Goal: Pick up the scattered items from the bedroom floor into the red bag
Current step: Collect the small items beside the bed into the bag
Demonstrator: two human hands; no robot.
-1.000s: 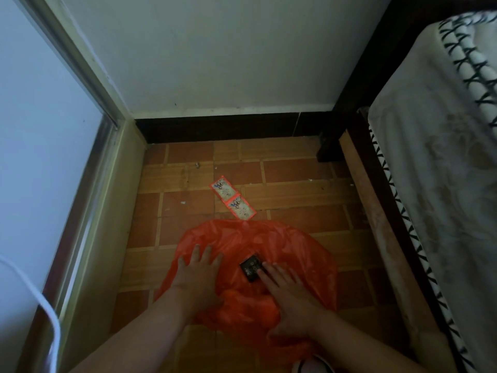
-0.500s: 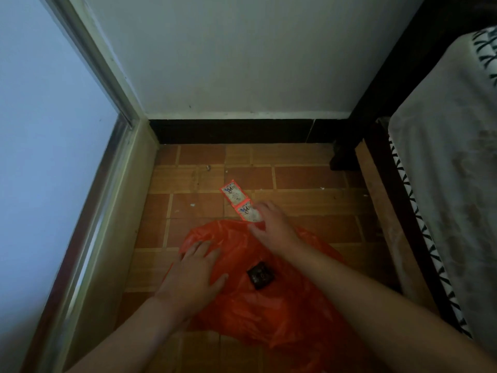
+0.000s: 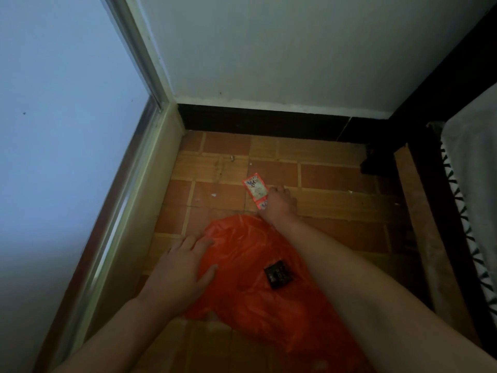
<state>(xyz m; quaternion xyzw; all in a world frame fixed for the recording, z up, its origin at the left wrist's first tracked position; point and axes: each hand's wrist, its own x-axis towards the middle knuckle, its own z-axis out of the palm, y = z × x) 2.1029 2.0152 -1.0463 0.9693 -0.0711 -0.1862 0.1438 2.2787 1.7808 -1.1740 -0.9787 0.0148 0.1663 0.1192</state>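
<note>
The red plastic bag [image 3: 250, 265] lies flattened on the tiled floor. My left hand [image 3: 183, 267] rests flat on its left edge with the fingers spread. A small black packet [image 3: 278, 274] lies on top of the bag. Just beyond the bag, a strip of two red-and-white sachets [image 3: 255, 185] lies on the tiles. My right hand [image 3: 278, 205] is stretched over the bag to the strip. Its fingers curl down onto the near sachet, hiding most of it, while the far sachet is in plain view.
A wall with a dark skirting [image 3: 269, 122] closes the far side and a metal door frame [image 3: 126, 189] runs along the left. The bed frame and patterned bedding [image 3: 457, 211] stand at the right. Small white crumbs [image 3: 213, 195] dot the tiles.
My right hand left the black packet on the bag and reached forward to the sachet strip, now covering its near sachet. My left hand stayed on the bag's left edge.
</note>
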